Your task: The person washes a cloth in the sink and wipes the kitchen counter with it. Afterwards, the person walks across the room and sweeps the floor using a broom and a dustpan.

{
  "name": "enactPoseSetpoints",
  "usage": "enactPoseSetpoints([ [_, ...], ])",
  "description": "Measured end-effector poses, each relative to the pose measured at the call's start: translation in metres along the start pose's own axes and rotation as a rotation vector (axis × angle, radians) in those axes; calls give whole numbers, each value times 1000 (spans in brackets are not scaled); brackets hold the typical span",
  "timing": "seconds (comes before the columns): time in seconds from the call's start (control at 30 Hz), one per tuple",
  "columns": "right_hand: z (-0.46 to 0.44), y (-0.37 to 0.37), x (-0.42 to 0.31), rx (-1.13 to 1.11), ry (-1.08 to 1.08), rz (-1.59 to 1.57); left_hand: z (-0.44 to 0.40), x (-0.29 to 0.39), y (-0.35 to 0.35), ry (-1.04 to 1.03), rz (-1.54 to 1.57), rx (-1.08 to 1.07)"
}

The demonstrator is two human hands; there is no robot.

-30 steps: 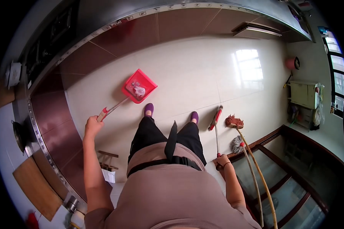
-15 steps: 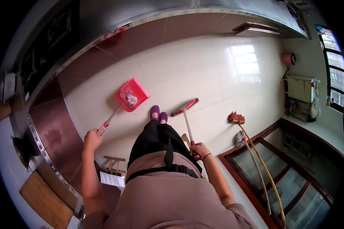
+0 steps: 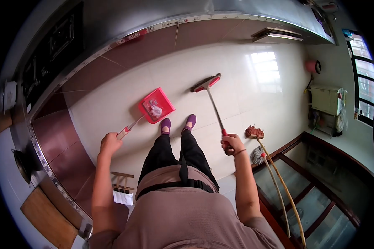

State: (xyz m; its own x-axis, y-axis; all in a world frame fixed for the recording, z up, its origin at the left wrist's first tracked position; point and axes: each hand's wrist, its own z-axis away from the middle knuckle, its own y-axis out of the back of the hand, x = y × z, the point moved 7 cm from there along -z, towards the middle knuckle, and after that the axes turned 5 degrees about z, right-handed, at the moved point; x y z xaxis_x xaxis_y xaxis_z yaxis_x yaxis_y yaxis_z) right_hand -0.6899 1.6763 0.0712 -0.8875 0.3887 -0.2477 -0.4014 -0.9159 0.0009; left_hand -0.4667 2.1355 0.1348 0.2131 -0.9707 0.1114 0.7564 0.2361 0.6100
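My left hand (image 3: 111,144) is closed around the handle of a pink dustpan (image 3: 167,114), whose pan is over the tiled floor in front of my feet. Crumpled, pale plastic-looking litter (image 3: 154,110) lies inside the pan. My right hand (image 3: 232,144) grips the dark red end of a broom's handle. The broom (image 3: 214,106) stretches forward from it, its red-and-grey head (image 3: 207,83) with dark bristles to the right of the dustpan and farther from me. I cannot tell whether the bristles touch the floor.
Two mops, one with a reddish head (image 3: 254,132) and one with a grey head (image 3: 257,154), lean by a glass-paned wooden cabinet (image 3: 307,216) at right. A counter with a stove (image 3: 54,50) runs along the left and far side. A small wooden stool (image 3: 122,182) stands behind my left arm.
The broom has swung forward, away from my body, with my right hand. My left hand and the dustpan have shifted slightly right. My feet have moved apart, the right one stepping forward.
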Motion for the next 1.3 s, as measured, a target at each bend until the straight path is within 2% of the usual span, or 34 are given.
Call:
enactPoseSetpoints([
  [0.13,3,83,-26,110,54,181,-9,34,-6,-3,-13,6],
  [0.2,-19,114,-45,197,112,574,-12,43,-10,15,-3,-6],
  [0.27,-69,150,-61,351,171,1164,-15,55,-16,16,-21,-5],
  [0.33,-79,129,-103,444,251,1337,-17,60,-18,21,-37,-4],
  [0.37,-90,118,-117,433,255,1336,-17,64,-17,27,-46,6],
  [0.43,-109,104,-124,441,90,1369,-17,70,-16,40,-58,16],
  [0.53,-127,58,-105,310,146,1460,-19,72,-15,58,-31,8],
  [0.6,-120,25,-72,195,213,1544,-21,72,-16,61,-42,9],
  [0.67,-106,2,-30,184,275,1593,-22,69,-19,62,-33,12],
  [0.77,-49,-24,-13,-22,345,1483,-20,70,-18,78,-13,-5],
  [0.83,-43,-18,1,-202,257,1311,-17,63,-19,94,8,-25],
  [0.97,-19,12,-2,-179,413,1478,-16,48,-24,55,13,-9],
  [1.0,-9,15,-9,-175,414,1482,-13,43,-25,44,-9,-13],
  [1.07,13,21,-16,-187,276,1269,-3,21,-24,58,9,-19],
  [1.13,7,31,-23,-83,400,1350,8,-3,-24,74,20,-27],
  [1.2,9,28,-43,133,382,1555,17,-31,-22,102,39,3],
  [1.3,-11,1,-59,278,353,1645,36,-66,-16,114,84,15],
])
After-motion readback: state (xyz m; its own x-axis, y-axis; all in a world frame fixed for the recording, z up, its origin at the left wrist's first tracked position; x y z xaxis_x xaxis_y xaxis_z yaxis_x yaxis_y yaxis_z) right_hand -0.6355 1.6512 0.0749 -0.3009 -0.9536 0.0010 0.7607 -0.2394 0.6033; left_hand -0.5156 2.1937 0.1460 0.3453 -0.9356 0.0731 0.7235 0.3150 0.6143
